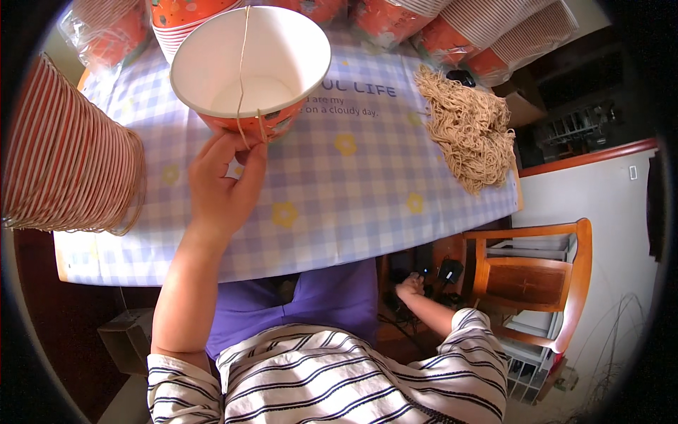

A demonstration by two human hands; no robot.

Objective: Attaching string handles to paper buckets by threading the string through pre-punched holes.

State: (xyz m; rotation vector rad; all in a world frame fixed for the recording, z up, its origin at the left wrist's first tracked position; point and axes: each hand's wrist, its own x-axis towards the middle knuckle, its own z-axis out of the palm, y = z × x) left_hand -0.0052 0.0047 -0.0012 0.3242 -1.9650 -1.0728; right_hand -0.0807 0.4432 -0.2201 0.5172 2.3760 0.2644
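Note:
A large paper bucket [293, 60], white inside and orange-red patterned outside, is tilted with its mouth toward me. A thin tan string [242, 67] crosses its mouth and comes down over the near rim. Just below that rim, the thumb and fingers of my left hand [224, 177] pinch the string near the bucket's wall. Down beside my lap, past the table's edge, my right hand [411, 285] has its fingers curled by dark items near a small blue light. What it holds, if anything, I cannot make out.
A tall stack of paper buckets [70, 152] with strings stands at the left. More stacks, some plastic-wrapped buckets [470, 32], line the back. A heap of tan strings [466, 131] lies on the checked tablecloth [339, 191]. A wooden chair [530, 283] stands right.

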